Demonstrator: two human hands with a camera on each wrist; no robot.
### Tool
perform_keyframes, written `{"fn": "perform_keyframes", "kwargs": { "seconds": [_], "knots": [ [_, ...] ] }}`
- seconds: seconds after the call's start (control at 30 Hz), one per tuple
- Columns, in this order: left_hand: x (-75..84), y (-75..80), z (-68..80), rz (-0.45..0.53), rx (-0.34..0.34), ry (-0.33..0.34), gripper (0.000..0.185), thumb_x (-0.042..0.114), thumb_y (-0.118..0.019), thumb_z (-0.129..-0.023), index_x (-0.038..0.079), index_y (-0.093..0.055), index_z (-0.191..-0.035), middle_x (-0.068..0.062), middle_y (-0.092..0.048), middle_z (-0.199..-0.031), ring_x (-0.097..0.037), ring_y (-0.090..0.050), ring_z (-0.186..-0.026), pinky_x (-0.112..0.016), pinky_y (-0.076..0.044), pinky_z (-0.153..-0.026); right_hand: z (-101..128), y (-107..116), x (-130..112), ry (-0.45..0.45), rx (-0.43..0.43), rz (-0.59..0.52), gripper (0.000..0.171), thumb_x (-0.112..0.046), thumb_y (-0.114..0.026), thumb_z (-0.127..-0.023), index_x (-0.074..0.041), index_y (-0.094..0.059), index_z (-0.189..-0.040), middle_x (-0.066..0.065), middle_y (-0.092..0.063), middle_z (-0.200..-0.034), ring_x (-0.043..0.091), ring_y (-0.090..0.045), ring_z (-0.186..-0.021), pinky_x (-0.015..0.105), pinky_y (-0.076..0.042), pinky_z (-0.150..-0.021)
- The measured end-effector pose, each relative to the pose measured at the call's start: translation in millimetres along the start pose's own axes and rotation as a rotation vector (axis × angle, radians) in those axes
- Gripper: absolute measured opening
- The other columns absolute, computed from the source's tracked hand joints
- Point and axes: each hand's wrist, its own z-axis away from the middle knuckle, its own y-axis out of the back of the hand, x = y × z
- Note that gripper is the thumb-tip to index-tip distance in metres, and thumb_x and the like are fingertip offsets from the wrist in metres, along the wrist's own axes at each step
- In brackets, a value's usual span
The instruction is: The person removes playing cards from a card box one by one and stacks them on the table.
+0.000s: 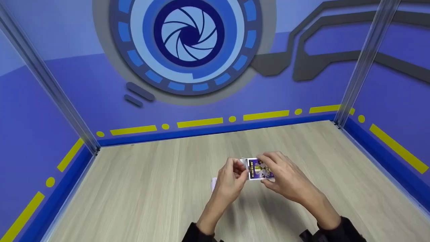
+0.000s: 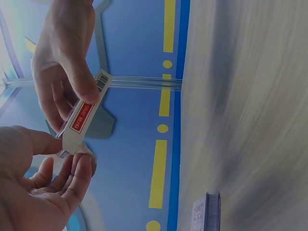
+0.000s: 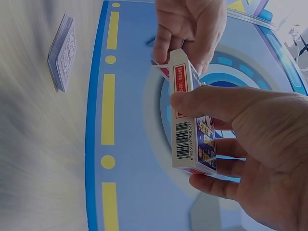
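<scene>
A small playing-card box [image 1: 257,169], printed in purple and yellow with a white border, is held above the table in front of me. My right hand [image 1: 285,176] grips it by its long edges, thumb on the white barcode side as the right wrist view shows. At the box's other end, my left hand [image 1: 228,178] pinches the end flap between thumb and fingers. That flap stands out from the box in the right wrist view. A deck of cards [image 3: 63,57] lies on the table below, mostly hidden behind my left hand in the head view.
The pale wood-grain table [image 1: 141,188] is enclosed by blue-purple printed panels [image 1: 84,87] at the back and sides. Metal corner posts [image 1: 364,67] rise at the back left and back right.
</scene>
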Motion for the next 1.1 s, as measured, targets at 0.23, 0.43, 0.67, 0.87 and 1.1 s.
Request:
{"fn": "perform_keyframes", "kwargs": {
  "seconds": [0.23, 0.43, 0.67, 0.87, 1.1],
  "knots": [
    [-2.6, 0.6, -1.6, 0.011, -0.037, 0.065, 0.023, 0.0, -0.073, -0.093, 0.009, -0.055, -0.104, 0.002, -0.061, -0.096, -0.006, -0.058, -0.086, -0.023, -0.053, -0.074, -1, -1, 1, 0.043, 0.019, 0.01, 0.071, -0.016, -0.095, -0.073, -0.006, -0.061, -0.135, 0.011, -0.061, -0.126, 0.027, -0.06, -0.114, 0.046, -0.053, -0.092],
    [-3.0, 1.6, -0.6, 0.013, -0.025, 0.099, 0.026, -0.001, -0.076, -0.091, 0.01, -0.055, -0.102, 0.003, -0.062, -0.091, -0.005, -0.058, -0.081, -0.021, -0.051, -0.069, -1, -4, 1, 0.069, 0.035, 0.01, 0.072, -0.014, -0.095, -0.071, -0.006, -0.061, -0.134, 0.01, -0.062, -0.125, 0.027, -0.06, -0.113, 0.045, -0.053, -0.092],
    [-6.0, 2.9, -0.6, 0.153, -0.06, 0.206, 0.023, -0.002, -0.072, -0.093, 0.008, -0.053, -0.102, 0.0, -0.06, -0.09, -0.009, -0.059, -0.077, -0.021, -0.049, -0.06, -1, -7, 1, 0.067, 0.026, 0.003, 0.07, -0.013, -0.094, -0.071, -0.006, -0.062, -0.133, 0.009, -0.062, -0.123, 0.026, -0.059, -0.113, 0.045, -0.053, -0.091],
    [-6.4, 6.3, -2.3, 0.187, -0.068, 0.236, 0.018, -0.002, -0.067, -0.092, 0.007, -0.056, -0.102, 0.0, -0.061, -0.089, -0.01, -0.057, -0.081, -0.021, -0.047, -0.064, 0, -7, 2, 0.042, 0.015, 0.029, 0.07, -0.017, -0.094, -0.073, -0.006, -0.062, -0.134, 0.01, -0.062, -0.124, 0.026, -0.06, -0.112, 0.045, -0.053, -0.091],
    [-3.0, 14.6, -3.9, 0.085, -0.048, 0.123, 0.025, -0.007, -0.059, -0.093, 0.007, -0.067, -0.111, 0.0, -0.066, -0.097, -0.01, -0.055, -0.081, -0.022, -0.046, -0.067, 0, -6, 6, -0.011, -0.006, 0.005, 0.068, -0.019, -0.092, -0.076, -0.007, -0.061, -0.135, 0.01, -0.062, -0.128, 0.027, -0.06, -0.115, 0.046, -0.053, -0.092]
  ]
}}
